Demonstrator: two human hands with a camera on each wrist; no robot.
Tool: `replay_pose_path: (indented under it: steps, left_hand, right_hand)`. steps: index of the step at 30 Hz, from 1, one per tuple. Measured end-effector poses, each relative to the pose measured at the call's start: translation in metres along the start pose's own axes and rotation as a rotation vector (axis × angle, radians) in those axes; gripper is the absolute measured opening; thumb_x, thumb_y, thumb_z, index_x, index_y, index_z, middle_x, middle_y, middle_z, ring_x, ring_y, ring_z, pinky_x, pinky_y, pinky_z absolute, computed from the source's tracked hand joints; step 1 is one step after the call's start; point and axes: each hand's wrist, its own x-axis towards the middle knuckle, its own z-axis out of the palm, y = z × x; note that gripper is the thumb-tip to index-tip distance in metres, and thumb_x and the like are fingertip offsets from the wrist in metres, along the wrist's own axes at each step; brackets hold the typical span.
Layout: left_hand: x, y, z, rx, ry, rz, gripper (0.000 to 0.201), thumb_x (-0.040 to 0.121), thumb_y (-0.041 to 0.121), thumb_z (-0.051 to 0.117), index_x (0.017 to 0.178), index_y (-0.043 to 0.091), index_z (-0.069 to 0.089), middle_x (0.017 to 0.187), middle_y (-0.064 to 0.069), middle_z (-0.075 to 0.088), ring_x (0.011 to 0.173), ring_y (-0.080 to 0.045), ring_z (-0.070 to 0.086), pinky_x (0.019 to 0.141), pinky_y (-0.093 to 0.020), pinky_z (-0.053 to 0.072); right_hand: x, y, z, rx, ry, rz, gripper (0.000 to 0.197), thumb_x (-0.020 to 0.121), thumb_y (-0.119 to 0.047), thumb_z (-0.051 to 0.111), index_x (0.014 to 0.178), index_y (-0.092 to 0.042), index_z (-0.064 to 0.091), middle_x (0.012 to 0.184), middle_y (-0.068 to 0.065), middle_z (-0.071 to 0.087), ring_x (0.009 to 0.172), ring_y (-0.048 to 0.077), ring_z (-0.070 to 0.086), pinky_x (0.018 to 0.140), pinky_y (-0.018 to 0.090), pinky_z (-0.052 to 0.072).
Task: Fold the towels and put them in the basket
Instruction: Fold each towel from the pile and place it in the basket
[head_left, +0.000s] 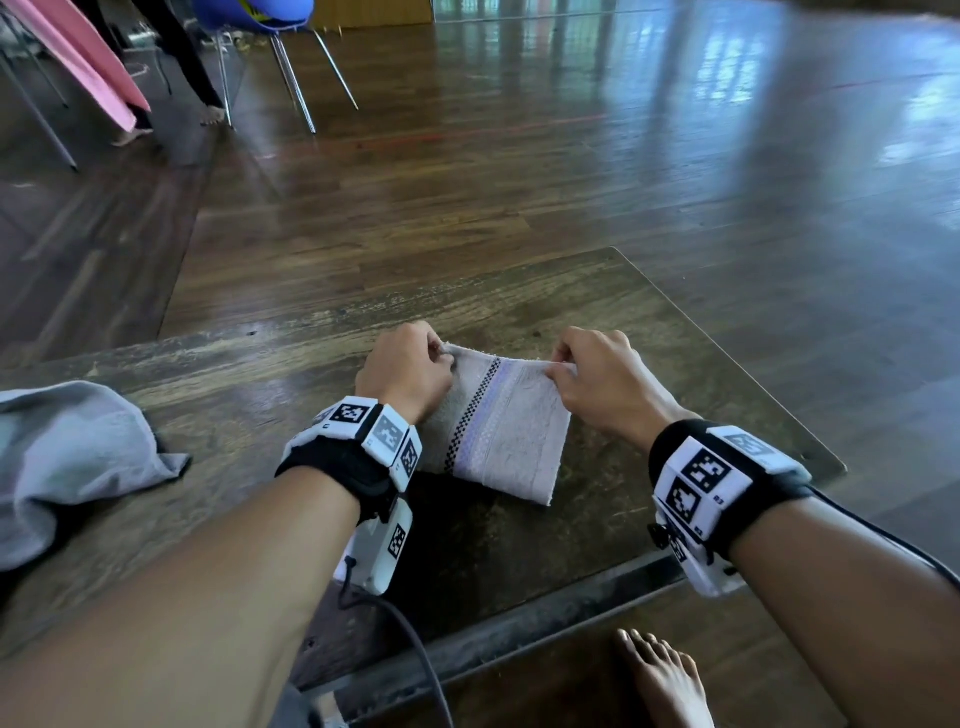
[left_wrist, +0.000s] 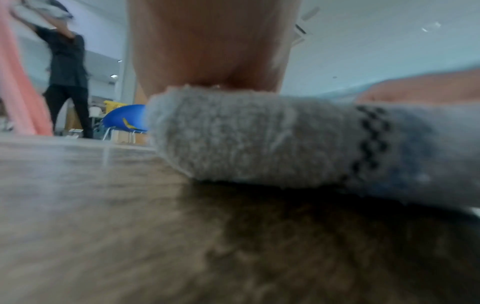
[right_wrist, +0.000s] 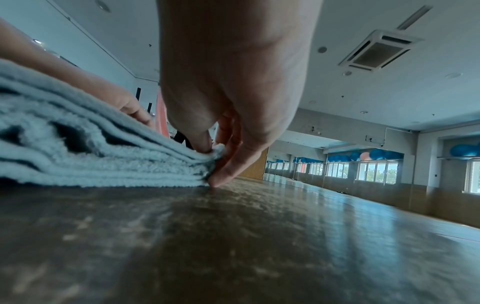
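Fingers (right_wrist: 207, 144) of the right hand (head_left: 602, 384) pinch the stacked layers of the folded towel (head_left: 506, 421) at its far right corner, thumb on top and a fingertip touching the tabletop (head_left: 649, 332). At the far left corner, the left hand (head_left: 408, 371) is curled over the towel's edge, seemingly gripping it, though its fingertips are hidden in every view.

The towel lies flat mid-tabletop, its checkered stripe running from about 12 o'clock to 6 o'clock, the free near edge towards 6 o'clock from both hands. Each hand is equally near its own corner, so any further fold would likely bring the far edge towards 6 o'clock.

A second grey towel (head_left: 67, 457) lies crumpled at 9 o'clock, cut off by the frame. No basket shows anywhere. The left wrist view is blurred.
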Motion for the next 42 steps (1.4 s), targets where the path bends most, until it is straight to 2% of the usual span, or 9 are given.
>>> replay_pose_path:
  steps: [4, 8, 16, 22, 26, 32, 34, 37, 42]
  left_hand:
    - [-0.001, 0.004, 0.0, -0.046, 0.134, 0.09, 0.016, 0.088, 0.025, 0.066, 0.09, 0.02, 0.051, 0.092, 0.0, 0.058, 0.084, -0.025, 0.058, 0.073, -0.042, 0.052]
    - [-0.005, 0.008, 0.0, 0.078, -0.002, 0.055, 0.019, 0.084, 0.042, 0.058, 0.084, 0.024, 0.061, 0.099, 0.0, 0.054, 0.092, -0.024, 0.057, 0.08, -0.039, 0.051]
    - [-0.012, 0.012, -0.002, 0.377, -0.277, 0.186, 0.056, 0.09, 0.058, 0.044, 0.143, 0.039, 0.042, 0.161, 0.001, 0.008, 0.146, -0.031, 0.01, 0.117, -0.057, 0.008]
    - [-0.023, 0.023, 0.0, 0.328, -0.033, 0.272, 0.044, 0.09, 0.052, 0.049, 0.12, 0.022, 0.06, 0.125, -0.005, 0.045, 0.123, -0.026, 0.039, 0.105, -0.047, 0.03]
    - [-0.033, 0.026, 0.015, 0.343, -0.256, 0.287, 0.062, 0.091, 0.066, 0.038, 0.14, 0.03, 0.042, 0.154, -0.006, 0.032, 0.144, -0.026, 0.028, 0.12, -0.047, 0.015]
    - [-0.038, 0.023, 0.028, 0.346, -0.392, 0.325, 0.071, 0.093, 0.068, 0.025, 0.156, 0.038, 0.01, 0.167, 0.002, -0.001, 0.154, -0.017, -0.009, 0.123, -0.048, -0.009]
    - [-0.039, 0.024, 0.028, 0.343, -0.389, 0.345, 0.073, 0.093, 0.064, 0.028, 0.157, 0.035, 0.009, 0.167, 0.002, -0.002, 0.154, -0.017, -0.01, 0.123, -0.048, -0.008]
    - [-0.039, 0.024, 0.028, 0.318, -0.423, 0.345, 0.081, 0.092, 0.054, 0.036, 0.158, 0.032, -0.004, 0.167, 0.004, -0.007, 0.153, -0.016, -0.014, 0.123, -0.045, -0.011]
    - [-0.035, 0.018, 0.021, 0.141, -0.45, 0.351, 0.078, 0.097, 0.044, 0.046, 0.159, 0.029, 0.001, 0.167, 0.003, -0.002, 0.153, -0.016, -0.011, 0.123, -0.04, -0.01]
  right_hand:
    - [0.002, 0.001, 0.0, -0.001, -0.012, 0.01, 0.015, 0.095, -0.024, 0.057, 0.087, -0.012, 0.06, 0.09, 0.005, 0.061, 0.082, 0.024, 0.06, 0.056, 0.029, 0.042]
    - [0.0, -0.001, 0.0, -0.005, -0.012, 0.005, 0.013, 0.094, -0.02, 0.054, 0.086, -0.011, 0.057, 0.088, 0.004, 0.06, 0.076, 0.021, 0.059, 0.054, 0.03, 0.044]
    - [-0.002, -0.009, -0.006, -0.036, -0.071, 0.048, 0.008, 0.083, -0.016, 0.055, 0.08, -0.009, 0.053, 0.085, 0.006, 0.057, 0.074, 0.026, 0.057, 0.055, 0.031, 0.045]
    - [-0.004, -0.01, -0.01, 0.048, -0.236, 0.131, 0.02, 0.08, -0.018, 0.064, 0.064, -0.011, 0.055, 0.064, 0.011, 0.07, 0.064, 0.023, 0.068, 0.052, 0.029, 0.053]
    - [-0.008, -0.009, -0.017, 0.053, -0.449, 0.167, 0.027, 0.082, -0.028, 0.065, 0.061, -0.014, 0.057, 0.059, 0.006, 0.072, 0.055, 0.021, 0.071, 0.05, 0.031, 0.057]
    - [-0.015, -0.011, -0.014, -0.147, 0.106, -0.037, 0.03, 0.082, -0.053, 0.048, 0.1, -0.03, 0.052, 0.104, -0.011, 0.06, 0.088, 0.016, 0.057, 0.068, 0.035, 0.04]
    - [-0.015, -0.017, -0.005, -0.038, 0.031, -0.154, 0.048, 0.094, -0.051, 0.041, 0.135, -0.027, 0.045, 0.139, -0.005, 0.052, 0.123, 0.018, 0.05, 0.09, 0.043, 0.046]
    - [-0.019, -0.023, 0.019, -0.029, -0.264, -0.18, 0.068, 0.104, -0.054, 0.027, 0.161, -0.018, 0.017, 0.169, 0.001, 0.015, 0.155, 0.017, 0.011, 0.124, 0.044, 0.016]
    - [-0.018, -0.023, 0.034, -0.099, -0.398, -0.046, 0.091, 0.088, -0.078, 0.004, 0.161, -0.027, -0.011, 0.17, -0.006, -0.015, 0.154, 0.008, -0.019, 0.125, 0.051, -0.008]
